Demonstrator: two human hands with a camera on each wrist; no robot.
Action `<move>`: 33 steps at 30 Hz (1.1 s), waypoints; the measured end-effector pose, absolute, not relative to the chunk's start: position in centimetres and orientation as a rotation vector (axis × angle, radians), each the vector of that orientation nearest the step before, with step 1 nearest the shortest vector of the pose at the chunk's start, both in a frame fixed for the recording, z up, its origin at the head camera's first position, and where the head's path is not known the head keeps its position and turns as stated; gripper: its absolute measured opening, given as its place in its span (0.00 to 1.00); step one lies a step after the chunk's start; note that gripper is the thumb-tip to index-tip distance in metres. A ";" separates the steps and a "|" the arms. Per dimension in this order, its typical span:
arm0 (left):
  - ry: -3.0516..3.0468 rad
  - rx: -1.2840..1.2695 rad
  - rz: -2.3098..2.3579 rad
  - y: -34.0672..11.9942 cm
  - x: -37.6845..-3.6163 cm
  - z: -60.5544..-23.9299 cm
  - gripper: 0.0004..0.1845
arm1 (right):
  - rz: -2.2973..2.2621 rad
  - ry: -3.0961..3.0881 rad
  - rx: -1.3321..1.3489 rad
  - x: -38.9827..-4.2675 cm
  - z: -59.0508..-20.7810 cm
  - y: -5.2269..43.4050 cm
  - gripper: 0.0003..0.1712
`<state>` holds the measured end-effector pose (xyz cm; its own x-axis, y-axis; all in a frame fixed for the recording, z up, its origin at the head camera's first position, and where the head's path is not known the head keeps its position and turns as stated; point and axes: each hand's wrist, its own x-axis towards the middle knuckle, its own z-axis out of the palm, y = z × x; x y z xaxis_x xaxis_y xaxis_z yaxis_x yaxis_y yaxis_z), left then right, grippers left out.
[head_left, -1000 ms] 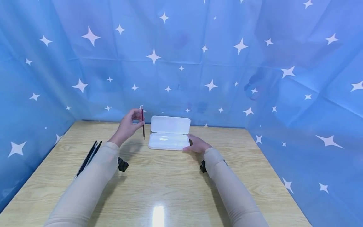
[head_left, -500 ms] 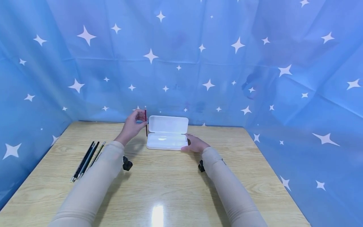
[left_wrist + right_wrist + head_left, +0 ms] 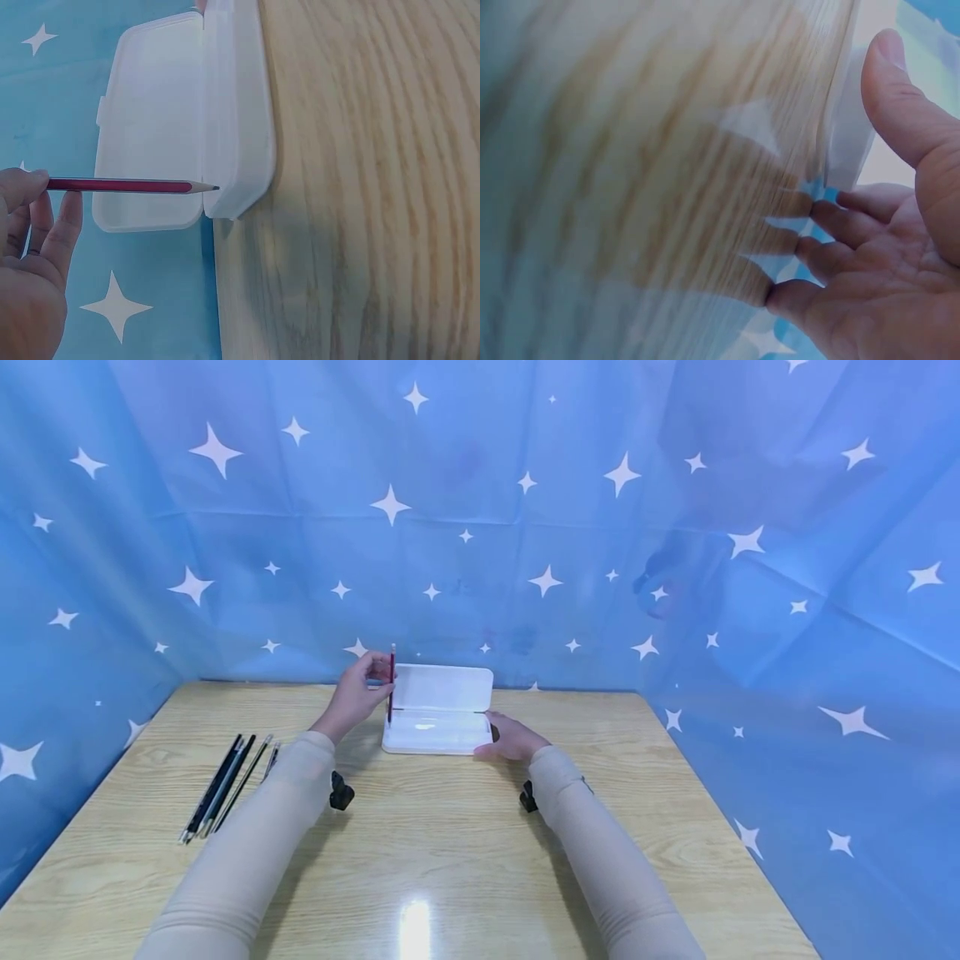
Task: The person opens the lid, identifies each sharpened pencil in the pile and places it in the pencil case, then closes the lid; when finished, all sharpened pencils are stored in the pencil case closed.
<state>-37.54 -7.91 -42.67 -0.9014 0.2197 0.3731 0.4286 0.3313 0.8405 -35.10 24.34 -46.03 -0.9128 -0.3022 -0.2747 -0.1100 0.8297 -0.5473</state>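
Observation:
My left hand [image 3: 375, 677] pinches a red pencil [image 3: 392, 683] near its top and holds it upright, tip down. In the left wrist view the pencil [image 3: 127, 185] has its tip right at the left end of the open white pencil case [image 3: 236, 112], in front of the raised lid [image 3: 150, 127]. The case [image 3: 438, 727] lies at the back middle of the wooden table [image 3: 450, 852]. My right hand [image 3: 504, 739] rests against the case's right end with relaxed fingers [image 3: 832, 255], its thumb [image 3: 900, 97] held off the case.
Several dark pencils [image 3: 223, 787] lie side by side on the table's left part. A blue cloth with white stars [image 3: 570, 527] walls in the back and both sides. Small black wrist cameras [image 3: 341, 794] sit under each forearm.
My left hand has carried the red pencil rightward, from beside the case to over its left end. The right hand has stayed at the case's right end.

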 end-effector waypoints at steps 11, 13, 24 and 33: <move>-2.391 -0.643 -1.557 -7.9 -37.8 -43.8 0.20 | -0.783 2.648 -0.301 -35.2 -46.0 24.3 0.55; -2.391 -0.651 -1.568 -7.8 -37.8 -43.8 0.20 | -0.776 2.653 -0.301 -35.2 -46.0 24.3 0.55; -2.484 -0.693 -1.531 -6.3 -38.0 -43.4 0.19 | -0.781 2.658 -0.311 -35.1 -45.8 24.2 0.55; -2.662 -0.803 -1.332 -4.2 -38.5 -43.3 0.15 | -0.776 2.668 -0.312 -35.2 -45.9 24.2 0.55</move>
<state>-38.53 -4.20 -43.29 -0.8626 0.4244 0.2753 0.4747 0.4913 0.7303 -35.17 24.21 -45.92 -0.9166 -0.3007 -0.2636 -0.1124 0.8264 -0.5518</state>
